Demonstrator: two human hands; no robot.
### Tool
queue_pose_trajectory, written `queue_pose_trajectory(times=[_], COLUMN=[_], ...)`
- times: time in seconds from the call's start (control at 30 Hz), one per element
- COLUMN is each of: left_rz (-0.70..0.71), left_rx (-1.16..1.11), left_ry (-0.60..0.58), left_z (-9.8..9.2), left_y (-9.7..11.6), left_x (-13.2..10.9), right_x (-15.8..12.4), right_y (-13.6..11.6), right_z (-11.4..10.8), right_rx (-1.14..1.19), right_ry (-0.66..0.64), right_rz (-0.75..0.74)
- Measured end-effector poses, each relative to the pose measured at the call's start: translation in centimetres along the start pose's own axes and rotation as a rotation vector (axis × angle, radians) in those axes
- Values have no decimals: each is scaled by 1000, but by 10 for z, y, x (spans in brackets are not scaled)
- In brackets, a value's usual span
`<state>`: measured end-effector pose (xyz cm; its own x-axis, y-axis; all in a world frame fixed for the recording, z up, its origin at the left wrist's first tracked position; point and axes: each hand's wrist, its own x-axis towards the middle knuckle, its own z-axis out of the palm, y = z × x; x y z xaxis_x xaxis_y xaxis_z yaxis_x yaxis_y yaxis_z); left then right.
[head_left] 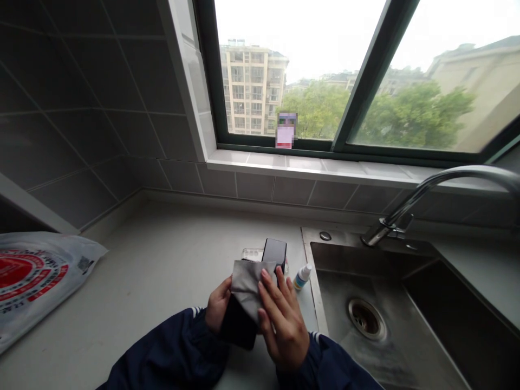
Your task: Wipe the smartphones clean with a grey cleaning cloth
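My left hand (217, 310) grips a black phone (274, 253) from the left side and holds it above the counter. A grey cloth (246, 287) lies over the phone's middle. My right hand (282, 325) presses the cloth against the phone with its fingers together. The phone's top end sticks out past the cloth. A small white dropper bottle (301, 277) with a blue label stands on the counter just right of my hands. A clear phone case (252, 253) lies behind the phone, partly hidden.
A steel sink (406, 325) with a drain (366, 317) and a curved tap (422, 197) fills the right side. A white plastic bag with red print (36, 276) lies at the left. Grey tiled wall and a window ledge (309, 165) stand behind the pale counter (162, 271).
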<state>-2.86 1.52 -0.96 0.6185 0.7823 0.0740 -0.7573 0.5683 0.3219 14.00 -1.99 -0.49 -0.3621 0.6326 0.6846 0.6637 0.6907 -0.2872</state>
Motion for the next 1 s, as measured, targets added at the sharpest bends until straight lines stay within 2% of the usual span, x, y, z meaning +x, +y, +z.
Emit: queue_pose_trajectory(times=[0.13, 0.23, 0.37, 0.53, 0.63, 0.7, 0.77, 0.9, 1.0], left_rz=[-5, -8, 25, -94, -155, -158, -152, -143, -81], left_rx=[-29, -32, -22, -59, -51, -43, -39, -36, -32], left_ry=[204, 278, 321, 368, 397, 409, 400, 373, 424], left_z=[7, 10, 8, 14, 18, 18, 15, 9, 8], left_y=[9, 12, 10, 9, 9, 8, 8, 7, 6], left_x=[5, 5, 7, 8, 8, 8, 8, 8, 10], right_x=[-5, -6, -4, -3, -3, -2, -1, 1, 0], right_y=[-2, -4, -2, -2, -6, -9, -10, -7, -5], right_z=[6, 8, 9, 8, 4, 1, -1, 0, 5], right_rx=[-41, -40, -31, 17, 88, 140, 189, 225, 213], right_ry=[-121, -149, -126, -39, 76, 183, 231, 167, 159], right_rz=[-44, -62, -71, -46, -26, -10, -7, -26, -4])
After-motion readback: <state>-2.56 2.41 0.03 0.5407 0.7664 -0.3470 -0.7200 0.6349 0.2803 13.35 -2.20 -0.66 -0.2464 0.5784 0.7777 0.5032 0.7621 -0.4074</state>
